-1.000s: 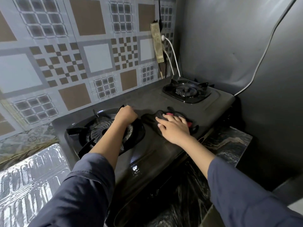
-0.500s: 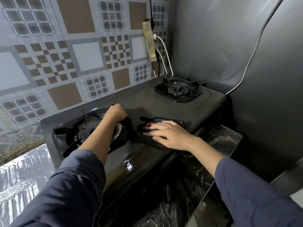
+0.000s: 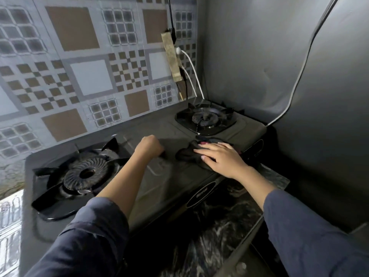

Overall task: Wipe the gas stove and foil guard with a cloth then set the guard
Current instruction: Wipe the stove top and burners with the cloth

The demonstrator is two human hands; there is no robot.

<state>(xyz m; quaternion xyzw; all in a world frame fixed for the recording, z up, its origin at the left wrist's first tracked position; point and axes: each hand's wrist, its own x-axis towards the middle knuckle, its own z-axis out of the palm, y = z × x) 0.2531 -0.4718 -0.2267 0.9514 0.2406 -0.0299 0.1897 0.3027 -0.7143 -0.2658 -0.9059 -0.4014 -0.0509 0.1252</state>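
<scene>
Since the left hand (image 3: 149,145) lies knuckles-up on the gas stove (image 3: 163,182), its grip is hidden: fingers curled under, can't tell if they hold anything. It sits mid-stove, between the burners. Foil guard (image 3: 9,226) is off the stove's left end, cut by the frame edge; only a shiny embossed strip shows. Cloth (image 3: 186,155) is dark on the dark top, so its outline is hard to read; a red patch shows at its far side. It's on the stove's right half near the front edge, with the right hand (image 3: 221,159) flat on it, fingers straight, slightly spread. Counts: two hands, two burners (left burner (image 3: 85,173), right burner (image 3: 205,118)), one cloth, one guard. Stove sits on a marbled counter (image 3: 229,222).
</scene>
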